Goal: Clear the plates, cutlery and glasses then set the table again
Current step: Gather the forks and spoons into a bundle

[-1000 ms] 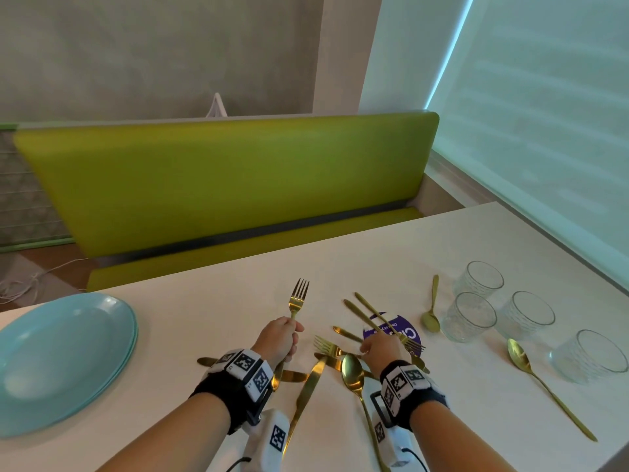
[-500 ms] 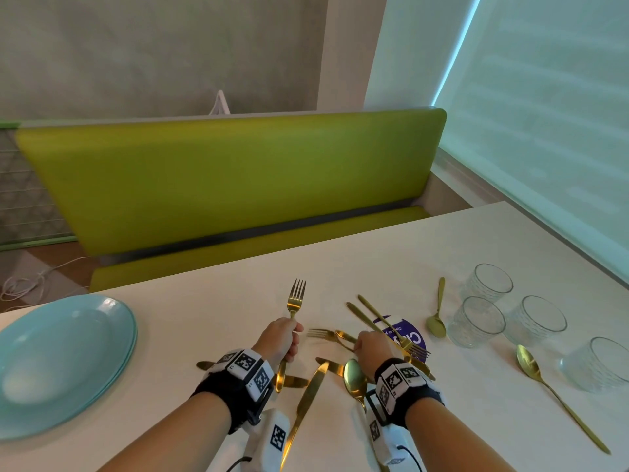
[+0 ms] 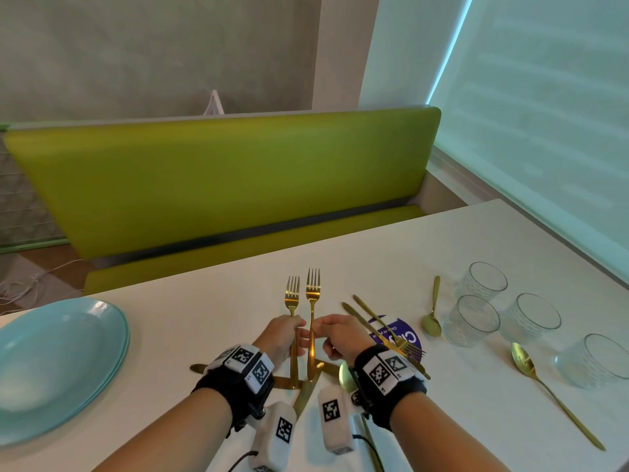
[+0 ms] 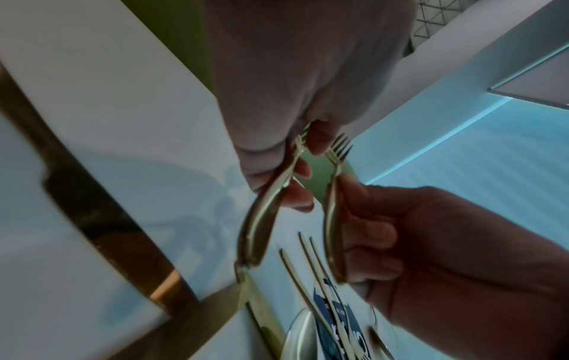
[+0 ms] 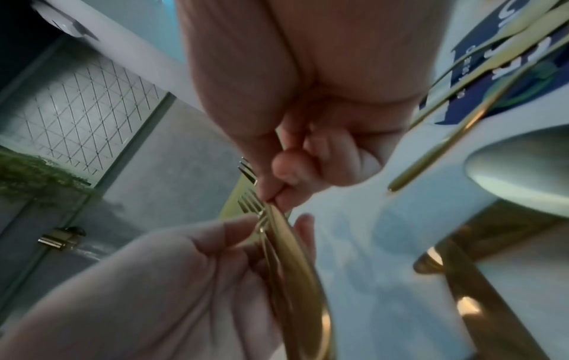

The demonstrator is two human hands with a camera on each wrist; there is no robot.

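Observation:
My left hand (image 3: 287, 332) grips a gold fork (image 3: 292, 301) by the handle, tines pointing away from me. Right beside it, my right hand (image 3: 321, 332) pinches a second gold fork (image 3: 312, 294) by its handle, almost parallel to the first. In the left wrist view the left fork (image 4: 264, 209) and the right hand's fork (image 4: 334, 207) stand a finger's width apart. Both are raised above crossed gold knives (image 3: 308, 386) and a spoon (image 3: 345, 376) on the white table (image 3: 204, 321).
A stack of light blue plates (image 3: 58, 362) sits at the left. More gold cutlery lies across a purple coaster (image 3: 396, 337). A small spoon (image 3: 432, 321), several glasses (image 3: 473, 320) and a long spoon (image 3: 544, 383) are at the right. A green bench (image 3: 221, 178) stands behind the table.
My right hand has picked a fork up from the pile and brought it left, upright, next to the fork in my left hand. The left hand has stayed nearly in place.

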